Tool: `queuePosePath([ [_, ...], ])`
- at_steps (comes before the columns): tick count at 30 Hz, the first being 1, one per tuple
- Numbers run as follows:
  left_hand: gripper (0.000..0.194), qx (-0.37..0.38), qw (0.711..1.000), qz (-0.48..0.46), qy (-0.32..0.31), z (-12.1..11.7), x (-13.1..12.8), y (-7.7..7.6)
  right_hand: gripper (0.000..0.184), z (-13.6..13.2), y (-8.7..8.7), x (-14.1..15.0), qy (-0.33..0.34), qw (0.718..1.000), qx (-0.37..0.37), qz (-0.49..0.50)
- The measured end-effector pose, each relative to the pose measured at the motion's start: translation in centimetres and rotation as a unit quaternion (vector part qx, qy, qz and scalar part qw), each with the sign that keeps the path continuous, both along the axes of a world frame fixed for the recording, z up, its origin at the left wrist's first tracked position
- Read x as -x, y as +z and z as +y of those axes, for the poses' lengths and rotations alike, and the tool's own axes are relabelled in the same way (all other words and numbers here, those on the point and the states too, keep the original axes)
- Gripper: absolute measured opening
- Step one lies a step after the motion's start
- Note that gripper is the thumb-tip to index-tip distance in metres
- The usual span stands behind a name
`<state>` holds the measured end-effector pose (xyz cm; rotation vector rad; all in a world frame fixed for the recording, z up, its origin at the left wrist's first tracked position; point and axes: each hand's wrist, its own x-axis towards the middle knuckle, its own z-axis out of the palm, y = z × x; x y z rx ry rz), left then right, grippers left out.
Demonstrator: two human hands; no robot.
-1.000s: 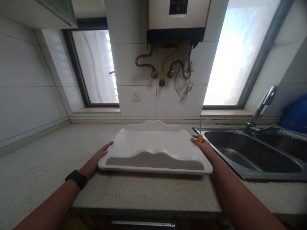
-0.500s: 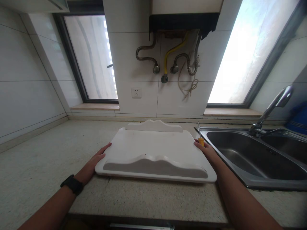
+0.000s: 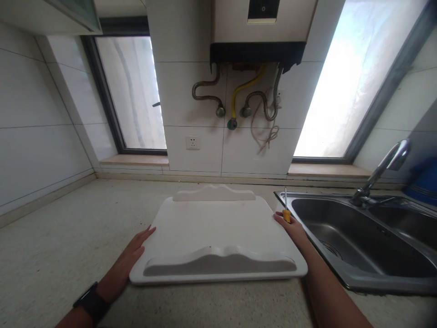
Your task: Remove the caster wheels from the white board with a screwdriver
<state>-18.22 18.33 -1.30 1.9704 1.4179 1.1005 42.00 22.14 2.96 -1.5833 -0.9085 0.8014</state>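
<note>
A white board (image 3: 211, 223) lies on the counter, with a raised wavy-edged rail (image 3: 218, 264) along its near side and another wavy rail (image 3: 214, 193) along its far side. My left hand (image 3: 131, 253) rests at the board's left edge with fingers stretched out. At the right edge, my right hand (image 3: 292, 228) touches the board while it holds a screwdriver (image 3: 287, 216). The screwdriver has a yellow handle, and its thin metal shaft points up and away from me. Part of the handle is hidden in the hand.
A double steel sink (image 3: 341, 273) with a chrome faucet (image 3: 378, 171) is set into the speckled counter (image 3: 78, 223) on the right. On the back wall, a water heater (image 3: 261, 27) hangs above hoses and a socket (image 3: 193, 142). Something blue (image 3: 423, 182) stands behind the sink.
The view has tilted up, so more of the water heater shows and the counter's front edge has left the picture. The board and both hands keep about the same places.
</note>
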Motion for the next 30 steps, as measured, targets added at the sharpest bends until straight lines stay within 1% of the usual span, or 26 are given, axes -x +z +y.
queuePosePath([
  [3,0.054,-0.002,1.000,0.011,0.000,-0.3,-0.5,-0.1,0.065,0.0,-0.3,-0.4,-0.005,1.000,0.005,-0.002],
  [9,0.056,0.027,0.999,0.012,-0.024,-0.5,-0.5,0.7,0.061,-1.1,-0.7,-0.6,-0.012,1.000,0.008,-0.017],
  [14,0.061,0.061,0.997,0.001,-0.044,-0.4,0.2,1.5,0.062,-2.7,-0.3,0.0,-0.021,0.999,0.008,-0.044],
  [17,0.063,0.084,0.995,-0.005,-0.045,-0.1,0.9,1.9,0.063,-4.1,0.0,0.8,-0.012,0.998,0.006,-0.063],
  [20,0.064,0.094,0.995,-0.015,-0.033,0.2,1.5,2.3,0.062,-5.7,0.2,1.9,0.000,0.996,0.009,-0.087],
  [23,0.064,0.096,0.995,-0.014,-0.015,0.2,1.8,2.7,0.061,-6.9,0.0,2.2,-0.008,0.992,0.016,-0.122],
  [26,0.061,0.091,0.996,-0.011,0.010,0.0,1.7,3.1,0.068,-7.9,-0.5,1.2,-0.051,0.982,0.028,-0.181],
  [28,0.060,0.079,0.996,-0.013,0.030,-0.1,1.6,3.1,0.073,-8.8,-0.9,0.0,-0.084,0.969,0.049,-0.229],
  [30,0.059,0.069,0.996,-0.011,0.048,-0.1,1.7,2.8,0.074,-9.9,-1.1,-1.2,-0.099,0.953,0.074,-0.278],
])
